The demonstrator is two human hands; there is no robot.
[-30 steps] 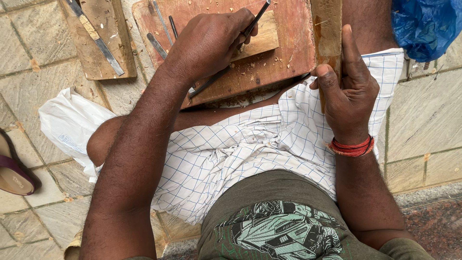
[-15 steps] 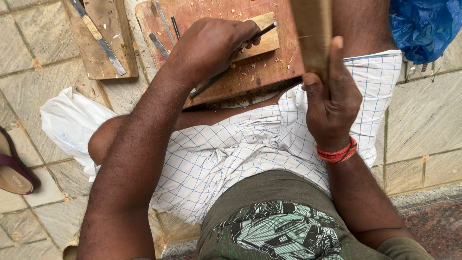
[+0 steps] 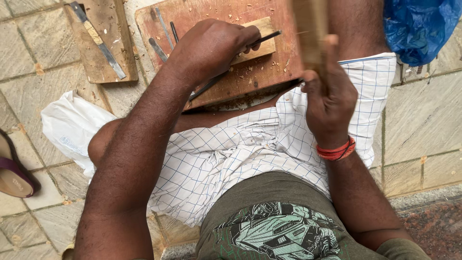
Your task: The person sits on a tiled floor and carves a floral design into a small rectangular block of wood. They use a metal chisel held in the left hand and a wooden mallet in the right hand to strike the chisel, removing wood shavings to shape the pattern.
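Observation:
My left hand (image 3: 211,45) is closed around a thin dark metal chisel (image 3: 262,37), its tip lying across a small pale wood block (image 3: 262,33). The block rests on a reddish wooden work board (image 3: 231,77) strewn with chips, propped on my leg. My right hand (image 3: 329,103), with red bands at the wrist, grips a wooden mallet stick (image 3: 310,31) held upright and raised above the board's right edge; it is motion-blurred.
Several spare metal chisels (image 3: 161,43) lie at the board's left end. A second wooden board (image 3: 103,58) carrying a flat file (image 3: 96,38) sits on the stone tiles. There is a white plastic bag (image 3: 70,127) at left, a sandal (image 3: 14,173) at far left, a blue plastic bag (image 3: 418,29) at top right.
My right hand has lifted the wooden stick up from its low position beside the board. My left hand keeps the chisel on the block, hardly moved.

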